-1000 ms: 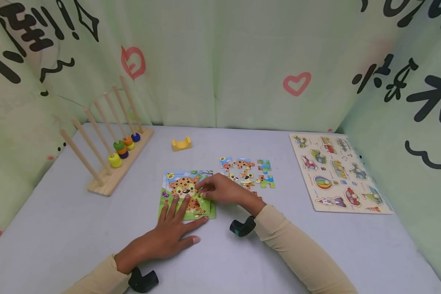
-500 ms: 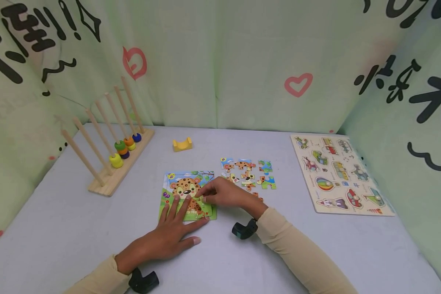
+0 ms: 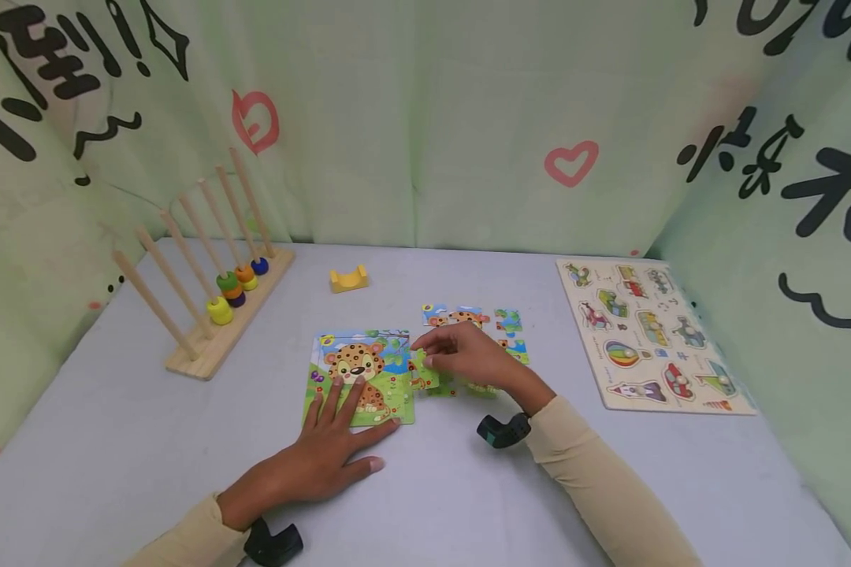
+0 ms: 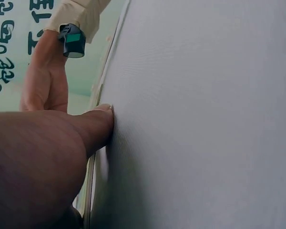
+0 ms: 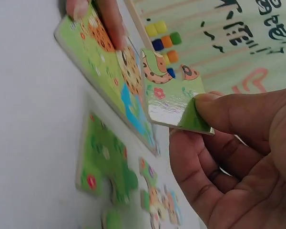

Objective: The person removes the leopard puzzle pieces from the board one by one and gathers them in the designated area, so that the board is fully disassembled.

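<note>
A leopard picture puzzle board [image 3: 358, 346] lies on the table, a second sheet edge showing beneath it. My left hand [image 3: 329, 457] rests on its lower part with the fingers spread. Just beyond the board's right edge, my right hand [image 3: 471, 358] pinches a puzzle piece [image 5: 174, 95] between thumb and fingers. The piece is green with a spotted curved tail and a red flower, and is raised and tilted in the right wrist view. Loose puzzle pieces [image 3: 508, 320] lie right of the board, some hidden under the right hand. One green piece [image 5: 105, 160] shows close up.
A wooden peg rack [image 3: 234, 323] with several coloured beads stands at the left. Behind the board sits a small yellow curved block [image 3: 349, 279]. A wooden picture board [image 3: 655, 339] lies at the right. Printed curtains [image 3: 482, 118] surround the table.
My right hand has moved right, from over the board's right side to beside it, carrying the green piece. The left hand stays in place on the board.
</note>
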`<move>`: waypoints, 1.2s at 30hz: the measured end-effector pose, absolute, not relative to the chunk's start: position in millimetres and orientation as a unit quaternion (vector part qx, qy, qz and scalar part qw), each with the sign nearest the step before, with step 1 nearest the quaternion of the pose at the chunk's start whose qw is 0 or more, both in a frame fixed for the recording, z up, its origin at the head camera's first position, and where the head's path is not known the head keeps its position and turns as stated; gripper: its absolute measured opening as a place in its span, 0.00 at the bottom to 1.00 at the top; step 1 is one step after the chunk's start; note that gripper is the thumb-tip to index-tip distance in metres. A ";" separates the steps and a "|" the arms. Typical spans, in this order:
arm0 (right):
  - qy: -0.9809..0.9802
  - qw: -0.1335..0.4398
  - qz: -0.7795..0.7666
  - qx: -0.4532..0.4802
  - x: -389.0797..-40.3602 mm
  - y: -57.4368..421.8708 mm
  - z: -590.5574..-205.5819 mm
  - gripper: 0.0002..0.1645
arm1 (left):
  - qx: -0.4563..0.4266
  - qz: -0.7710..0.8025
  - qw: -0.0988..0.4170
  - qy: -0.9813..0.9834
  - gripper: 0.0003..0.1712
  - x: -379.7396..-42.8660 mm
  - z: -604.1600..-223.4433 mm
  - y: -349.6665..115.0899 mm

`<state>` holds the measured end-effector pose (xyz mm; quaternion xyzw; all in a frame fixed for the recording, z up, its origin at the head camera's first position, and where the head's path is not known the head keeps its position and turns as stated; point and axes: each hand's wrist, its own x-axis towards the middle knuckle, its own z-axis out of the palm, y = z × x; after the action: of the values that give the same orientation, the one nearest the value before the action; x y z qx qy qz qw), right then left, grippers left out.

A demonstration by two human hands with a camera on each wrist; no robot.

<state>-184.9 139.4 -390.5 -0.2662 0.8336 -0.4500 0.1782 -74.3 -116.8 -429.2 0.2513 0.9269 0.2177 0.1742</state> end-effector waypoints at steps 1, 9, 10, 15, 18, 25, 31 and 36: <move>0.837 0.173 -0.447 -0.264 -185.0 143.8 -389.0 0.15 | 0.250 0.219 0.175 0.927 0.30 -74.0 -429.1 -117.3; 0.853 0.167 -0.433 -0.237 -183.4 173.1 -390.4 0.14 | 0.255 0.221 0.170 0.926 0.31 -72.5 -430.8 -119.6; 0.854 0.169 -0.435 -0.232 -182.8 177.3 -391.6 0.14 | 0.256 0.221 0.168 0.926 0.31 -72.4 -430.5 -119.8; 0.859 0.171 -0.432 -0.215 -178.5 200.1 -395.9 0.14 | 0.257 0.220 0.165 0.927 0.31 -72.1 -428.0 -119.6; 0.864 0.167 -0.427 -0.207 -176.3 213.7 -397.5 0.14 | 0.250 0.224 0.165 0.927 0.32 -70.9 -425.6 -118.8; 0.886 0.161 -0.409 -0.145 -171.2 239.8 -400.9 0.14 | 0.238 0.246 0.129 0.931 0.34 -69.8 -422.3 -119.8; 0.901 0.155 -0.390 -0.105 -168.7 248.2 -403.0 0.13 | 0.237 0.262 0.108 0.929 0.35 -74.6 -414.8 -125.6; 0.920 0.138 -0.353 -0.099 -166.5 249.1 -401.4 0.12 | 0.245 0.263 0.087 0.929 0.35 -80.3 -410.7 -131.9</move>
<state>-166.5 249.1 -401.4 -0.0985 0.9202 -0.3530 0.1377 -80.3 -131.9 -410.7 0.2446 0.9291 0.2632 0.0870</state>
